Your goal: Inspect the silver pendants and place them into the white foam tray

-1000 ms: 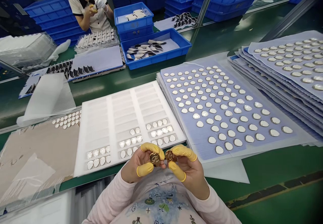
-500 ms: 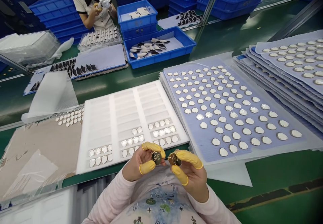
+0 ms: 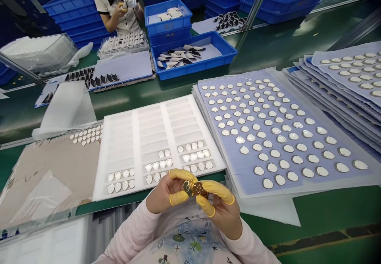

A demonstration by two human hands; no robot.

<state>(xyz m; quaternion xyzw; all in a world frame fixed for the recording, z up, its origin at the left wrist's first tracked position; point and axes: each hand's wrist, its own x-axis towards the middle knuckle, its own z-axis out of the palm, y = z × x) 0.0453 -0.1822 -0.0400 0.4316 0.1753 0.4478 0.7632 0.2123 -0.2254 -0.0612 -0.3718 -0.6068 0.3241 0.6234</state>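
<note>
My left hand (image 3: 166, 192) wears yellow finger cots and pinches a dark, shiny oval disc (image 3: 187, 186) with gold lettering. Between the thumb and fingers of my right hand (image 3: 224, 205) is a second such disc (image 3: 200, 189), browner in tone, also with gold script. The two discs meet or overlap at their edges in front of my chest; whether they touch I cannot tell. Just beyond my hands lies a white foam tray (image 3: 119, 143) with slots, several of them holding white-faced discs. To its right, rows of white-faced discs (image 3: 283, 163) rest on a blue-lilac sheet (image 3: 238, 165).
A brown board (image 3: 62, 161) with small white discs lies left of the tray. Stacked sheets (image 3: 336, 93) of discs stand at the right. Across the bench are a blue bin (image 3: 196, 66) of curved pieces and a co-worker (image 3: 119, 10) handling something. A metal post (image 3: 257, 4) rises behind.
My hands have come closer together, bringing the two discs edge to edge. The right-hand disc has turned so its lettering shows more. The whole view has shifted slightly.
</note>
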